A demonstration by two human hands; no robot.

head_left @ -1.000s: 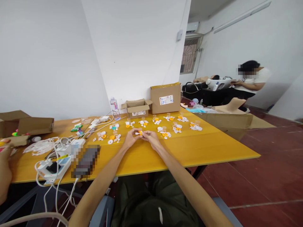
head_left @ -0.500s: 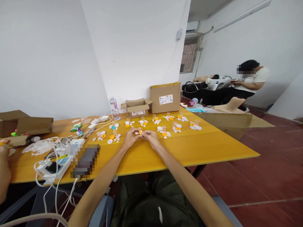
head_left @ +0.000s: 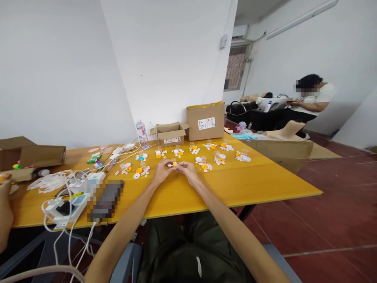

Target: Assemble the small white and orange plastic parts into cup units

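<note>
Above the middle of the wooden table [head_left: 229, 184], my left hand [head_left: 161, 171] and my right hand [head_left: 187, 171] meet around a small orange-and-white plastic part [head_left: 174, 165]. Fingers of both hands are closed on it; its exact kind is too small to make out. Around them lie several small groups of loose plastic pieces, among them an orange ring piece [head_left: 139, 170] and a white disc [head_left: 136, 176] left of my hands. To the right sits another group with a white round piece [head_left: 198, 160] and an orange piece [head_left: 204, 167].
Along the wall stand a water bottle [head_left: 142, 135], a small open carton [head_left: 171, 134] and a larger closed carton [head_left: 205, 121]. On the left are power strips [head_left: 77, 204] with tangled cables, a blurred phone [head_left: 106, 200] and another person's hand [head_left: 4, 196]. Someone sits at the back right [head_left: 315, 100].
Both hands stay in nearly the same place with the orange-and-white part between them. At the far left, a whitish round item now shows near the other person's open box.
</note>
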